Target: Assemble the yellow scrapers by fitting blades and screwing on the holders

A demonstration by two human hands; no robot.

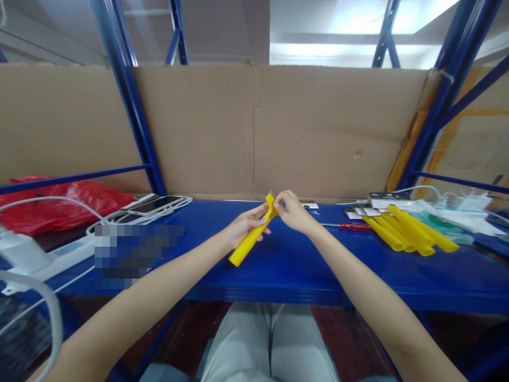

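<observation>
My left hand (247, 227) is wrapped round a yellow tube-shaped handle (247, 245), which tilts with its wide end low and toward me. Its narrower, waisted upper end rises between my two hands. At that upper end, my right hand (292, 211) has its fingers pinched together. Something small and clear shows by the fingertips, but I cannot make out what it is. On the tabletop to the right lies a screwdriver (354, 227) with a red handle, its shaft pointing left. Several more yellow handles (411, 231) lie side by side beyond it.
The blue tabletop (318, 265) has a cardboard panel (254, 132) behind it. Small screws (315, 213) lie beyond my right hand. A phone (157, 205), white cables, a power strip (63, 260) and a red plastic bag (67, 201) are at left. A dark box (389, 199) stands at right.
</observation>
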